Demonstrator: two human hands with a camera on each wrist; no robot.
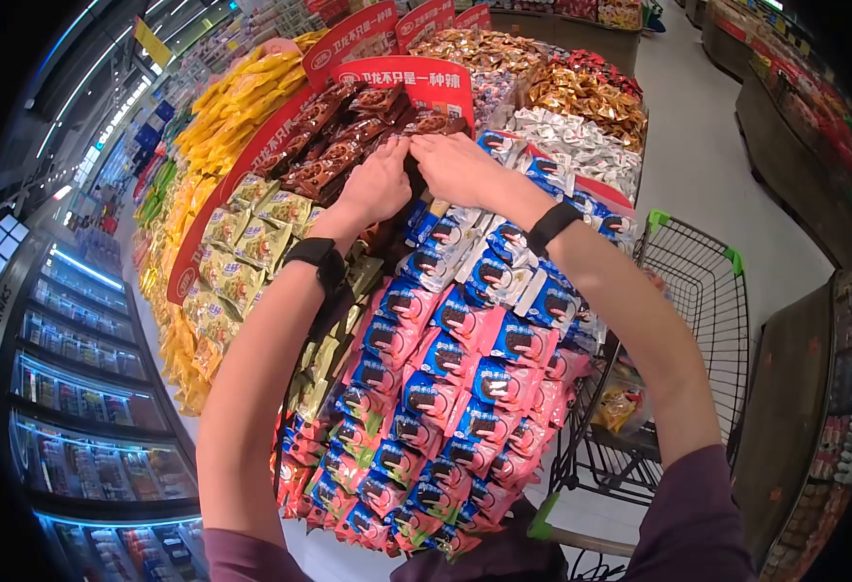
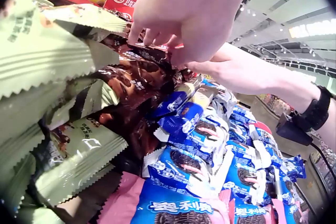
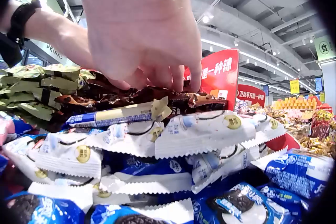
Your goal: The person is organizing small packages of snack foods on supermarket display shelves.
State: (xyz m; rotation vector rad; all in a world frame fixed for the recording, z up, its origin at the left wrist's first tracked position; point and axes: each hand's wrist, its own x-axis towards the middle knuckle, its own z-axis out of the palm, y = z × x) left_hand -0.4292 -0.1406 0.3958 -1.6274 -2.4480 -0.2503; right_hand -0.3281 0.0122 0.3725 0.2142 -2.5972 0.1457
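Both hands are at the pile of brown glossy snack packets (image 1: 334,160), side by side and close together. My left hand (image 1: 379,182) reaches in from the left, its bent fingers (image 2: 149,36) down on the packets. From the other side comes my right hand (image 1: 457,173), with its fingertips (image 3: 194,79) right at the brown wrappers. Whether either hand grips a packet I cannot tell, as the hands hide the contact. White-and-blue biscuit packets (image 3: 205,134) lie just below the right hand. Green snack packets (image 2: 79,155) are heaped beside the brown ones, below the left hand.
Pink-and-blue cookie packets (image 1: 445,388) fill the near part of the display. Red sign boards (image 1: 426,82) stand behind the brown pile, yellow bags (image 1: 241,97) left of it. A shopping cart (image 1: 697,320) stands at the right; drink fridges (image 1: 86,378) line the left.
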